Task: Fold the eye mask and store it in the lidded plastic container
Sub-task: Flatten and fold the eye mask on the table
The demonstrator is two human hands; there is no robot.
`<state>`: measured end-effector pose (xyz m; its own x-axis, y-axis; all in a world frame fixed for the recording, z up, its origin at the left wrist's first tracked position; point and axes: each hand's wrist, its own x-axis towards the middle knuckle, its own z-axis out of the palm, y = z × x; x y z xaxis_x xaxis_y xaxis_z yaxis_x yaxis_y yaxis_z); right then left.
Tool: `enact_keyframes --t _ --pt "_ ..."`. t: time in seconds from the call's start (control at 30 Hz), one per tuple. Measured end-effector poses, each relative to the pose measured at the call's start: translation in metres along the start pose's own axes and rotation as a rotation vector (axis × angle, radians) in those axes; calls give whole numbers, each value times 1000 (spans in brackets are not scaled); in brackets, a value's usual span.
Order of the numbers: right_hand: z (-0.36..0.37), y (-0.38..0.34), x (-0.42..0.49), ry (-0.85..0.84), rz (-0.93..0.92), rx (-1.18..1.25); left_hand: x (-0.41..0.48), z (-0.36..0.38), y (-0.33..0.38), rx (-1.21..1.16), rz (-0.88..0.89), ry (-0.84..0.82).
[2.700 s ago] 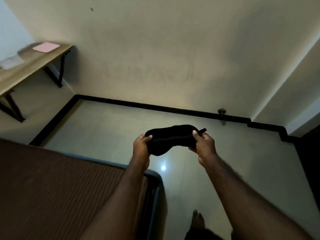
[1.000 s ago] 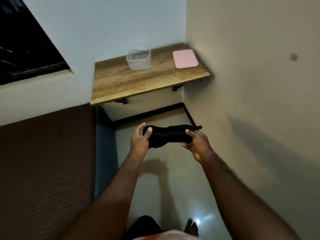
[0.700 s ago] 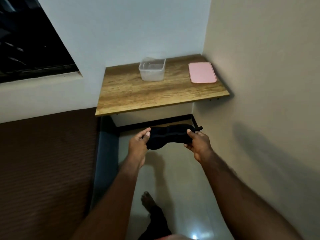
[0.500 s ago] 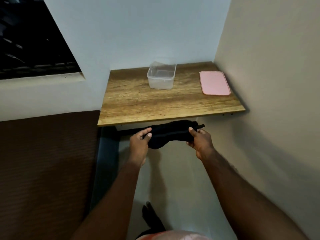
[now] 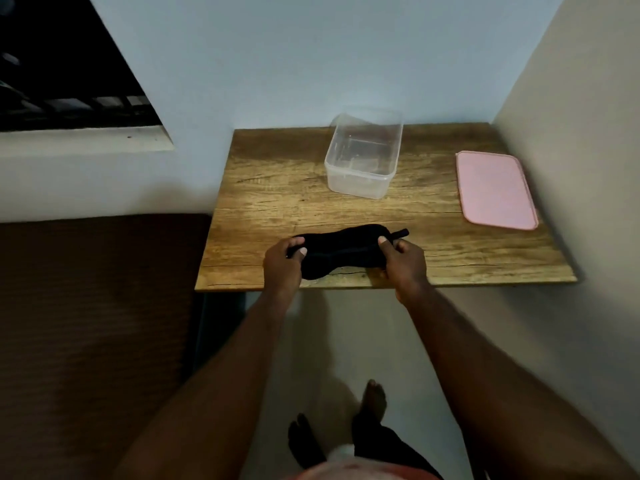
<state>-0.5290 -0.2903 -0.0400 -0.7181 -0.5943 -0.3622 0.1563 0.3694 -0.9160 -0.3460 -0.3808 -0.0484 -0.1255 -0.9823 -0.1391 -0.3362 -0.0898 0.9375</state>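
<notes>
From the head camera, looking down, a wooden counter (image 5: 346, 209) stands in the corner of a room, its far edge against a pale blue wall and its right edge against a cream wall.

The black eye mask (image 5: 341, 250) is stretched out flat over the near part of the counter, close to its near edge, held at both ends. Whether it rests on the wood or hangs just above it cannot be told. The left hand (image 5: 282, 263) grips the mask's left end, its fingers (image 5: 297, 247) curled and pinching the fabric with the thumb on top. The right hand (image 5: 405, 261) pinches the right end the same way, thumb pressed on the upper face and the other fingers tucked under. A short piece of black strap (image 5: 401, 233) sticks out to the right past the right thumb.

On the far middle of the counter sits a clear plastic container (image 5: 363, 155), open at the top and well apart from the mask. Its pink lid (image 5: 495, 194) lies flat on the right side of the counter, near the cream wall and apart from the container.

To the left a dark brown bed (image 5: 86, 323) fills the near left. A dark window (image 5: 62, 64) is at the far left. The person's bare feet (image 5: 372, 401) stand on the pale floor below.
</notes>
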Motion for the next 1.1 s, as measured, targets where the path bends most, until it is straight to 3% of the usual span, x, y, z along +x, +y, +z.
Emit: enact_keyframes --t 0.3,0.43,0.6,0.73,0.9,1.0,1.1 --pt "-9 13 35 -125 -21 -173 18 13 -17 187 3 44" --pt "-12 13 35 -74 -34 -168 16 12 -20 329 67 92" --pt "-19 22 25 121 -379 -255 12 -4 -23 383 131 75" --pt "11 13 -1 -42 -596 -347 12 -11 -29 533 162 -58" --pt "69 0 -17 -418 -826 -780 17 -15 -39 761 290 -138" --pt "92 13 -15 -574 -825 -1054 21 -22 -44 843 292 -173" --pt "90 30 -4 -561 -806 -1225 30 -28 -49 848 307 -215"
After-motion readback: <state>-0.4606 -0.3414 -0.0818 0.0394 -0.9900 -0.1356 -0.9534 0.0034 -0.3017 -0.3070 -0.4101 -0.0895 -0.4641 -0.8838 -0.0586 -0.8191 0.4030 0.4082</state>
